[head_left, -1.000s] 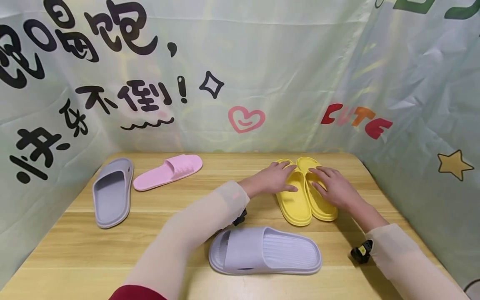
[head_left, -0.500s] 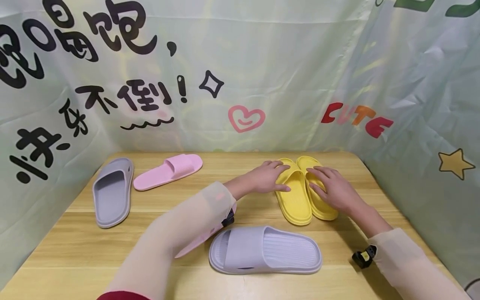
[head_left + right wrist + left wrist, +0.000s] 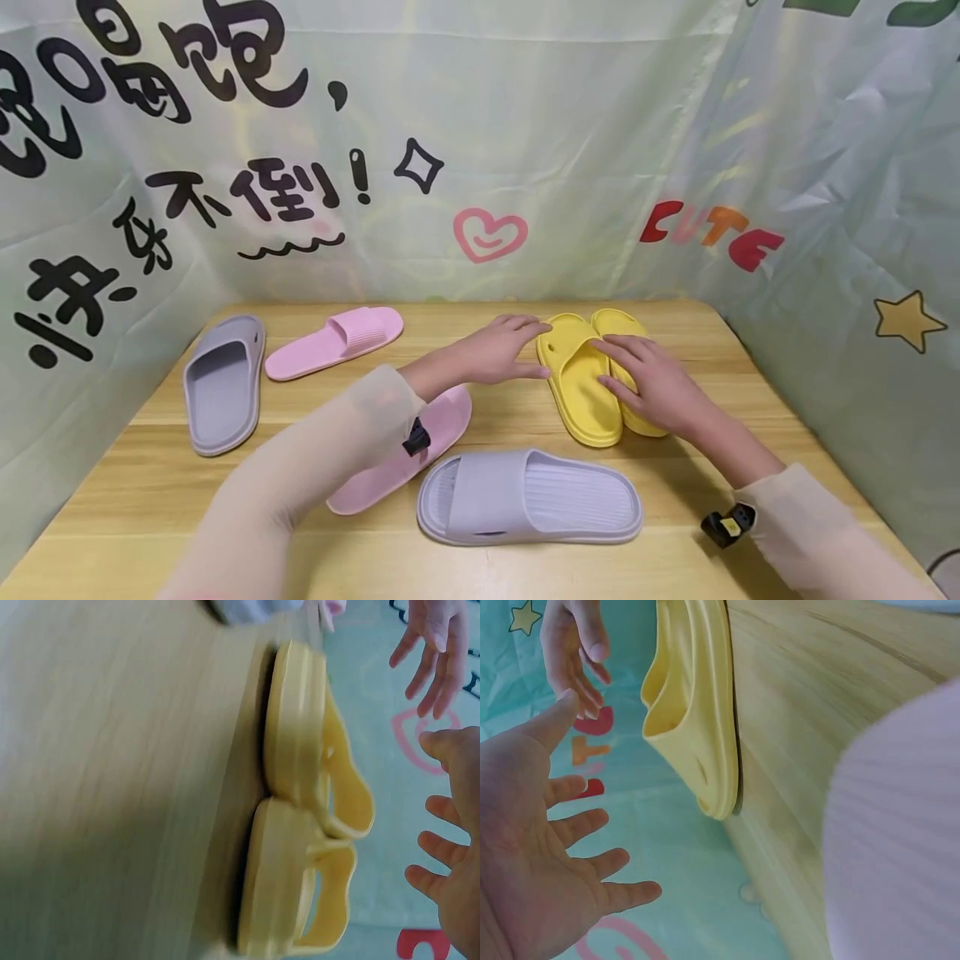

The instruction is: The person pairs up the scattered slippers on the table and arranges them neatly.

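Observation:
Two yellow slippers, a left one [image 3: 585,404] and a right one [image 3: 621,322], lie side by side at the back right of the table. My right hand [image 3: 660,379], fingers spread, hovers over the right slipper and hides part of its strap. In the right wrist view that hand is above both slippers, apart from them. Just left of the pair, my left hand [image 3: 498,350] reaches with straight fingers, its tips near the left slipper's toe. The left wrist view shows its palm [image 3: 540,840] holding nothing, apart from the yellow slipper [image 3: 712,712].
Under my left forearm lies a pink slipper [image 3: 450,417], partly covered. A lavender slipper [image 3: 577,500] lies crosswise in front. Another pink slipper [image 3: 307,354] and a grey slipper [image 3: 225,387] lie at the left. A printed cloth [image 3: 585,125] encloses the table's back and sides.
My left hand has drawn away leftward from the yellow slippers, uncovering the left one's strap and more of the pink slipper. The right hand has shifted slightly left over the pair.

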Demonstrator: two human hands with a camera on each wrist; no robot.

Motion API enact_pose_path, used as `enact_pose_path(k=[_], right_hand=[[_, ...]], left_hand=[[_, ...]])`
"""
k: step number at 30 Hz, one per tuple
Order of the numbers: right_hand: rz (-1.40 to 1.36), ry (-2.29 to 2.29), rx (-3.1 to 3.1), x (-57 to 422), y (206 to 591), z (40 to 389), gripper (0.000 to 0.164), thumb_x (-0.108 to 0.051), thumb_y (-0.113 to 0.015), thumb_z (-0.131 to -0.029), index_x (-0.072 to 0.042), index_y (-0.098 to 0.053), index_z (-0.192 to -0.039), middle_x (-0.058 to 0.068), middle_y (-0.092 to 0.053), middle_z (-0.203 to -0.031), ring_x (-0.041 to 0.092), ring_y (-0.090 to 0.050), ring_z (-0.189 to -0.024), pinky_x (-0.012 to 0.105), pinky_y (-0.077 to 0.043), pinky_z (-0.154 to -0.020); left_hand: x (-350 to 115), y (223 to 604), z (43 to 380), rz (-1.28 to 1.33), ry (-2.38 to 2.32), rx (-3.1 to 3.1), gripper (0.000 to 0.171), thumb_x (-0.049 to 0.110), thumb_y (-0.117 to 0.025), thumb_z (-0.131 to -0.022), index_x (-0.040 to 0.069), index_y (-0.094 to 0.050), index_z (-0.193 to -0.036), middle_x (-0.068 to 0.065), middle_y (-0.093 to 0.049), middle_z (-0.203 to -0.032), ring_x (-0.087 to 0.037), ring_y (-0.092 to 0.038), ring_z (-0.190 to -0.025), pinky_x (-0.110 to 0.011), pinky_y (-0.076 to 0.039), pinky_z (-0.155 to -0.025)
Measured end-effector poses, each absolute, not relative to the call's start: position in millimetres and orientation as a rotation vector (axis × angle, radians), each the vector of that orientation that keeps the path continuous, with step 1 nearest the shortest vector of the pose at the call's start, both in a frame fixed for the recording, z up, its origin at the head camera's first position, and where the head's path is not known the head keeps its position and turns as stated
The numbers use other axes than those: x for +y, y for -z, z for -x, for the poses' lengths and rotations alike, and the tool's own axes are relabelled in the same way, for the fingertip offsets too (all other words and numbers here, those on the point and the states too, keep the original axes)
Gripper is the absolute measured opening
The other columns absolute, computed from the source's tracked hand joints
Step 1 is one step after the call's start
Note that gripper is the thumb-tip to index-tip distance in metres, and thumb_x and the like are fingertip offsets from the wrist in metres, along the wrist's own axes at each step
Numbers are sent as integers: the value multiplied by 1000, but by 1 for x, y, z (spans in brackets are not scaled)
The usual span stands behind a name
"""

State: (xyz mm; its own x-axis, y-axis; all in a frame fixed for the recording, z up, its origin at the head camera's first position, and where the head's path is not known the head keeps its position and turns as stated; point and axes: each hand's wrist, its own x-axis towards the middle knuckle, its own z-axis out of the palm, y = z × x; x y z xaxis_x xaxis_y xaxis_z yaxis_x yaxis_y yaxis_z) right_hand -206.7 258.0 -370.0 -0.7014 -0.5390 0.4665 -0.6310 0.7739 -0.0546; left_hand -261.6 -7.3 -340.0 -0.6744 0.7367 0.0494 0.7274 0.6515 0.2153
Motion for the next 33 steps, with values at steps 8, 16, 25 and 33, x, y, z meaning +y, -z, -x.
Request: enact_pose_path(k=[8,16,25,33], right_hand=[[-1021,-369,-2553,238,364,192,53,-36,-60,-83,-22,-44,-131,4,-44,-129,25,-40,-117,46,-32,-94],[-1113,-456,-2621,223,363,178,56,-42,-59,-83,-28,-40,-133,-1,-41,-131,18,-38,-119,42,-35,-93],[-1263,-496,-2570,204,367,164,58,-41,-61,-82,-26,-40,-134,-5,-39,-133,13,-35,-121,37,-34,-95],[-1400,-470,-2524,189,376,156,60,-45,-58,-82,-25,-38,-135,-7,-36,-134,13,-35,-121,33,-33,-96]], left_hand=[[-41,343,251,-1279,-357,2825,77,66,-42,-79,21,-28,-140,-5,-30,-140,-26,-25,-128,-39,-23,-103],[-68,346,239,-1246,-381,2832,74,63,-45,-80,22,-29,-139,-4,-30,-140,-26,-26,-127,-40,-24,-102],[-90,359,227,-1250,-288,2803,73,61,-48,-80,20,-32,-138,-7,-32,-138,-27,-28,-126,-41,-26,-101],[-102,370,216,-1316,-225,2787,68,53,-60,-77,18,-41,-133,-9,-37,-136,-26,-32,-124,-41,-29,-100]])
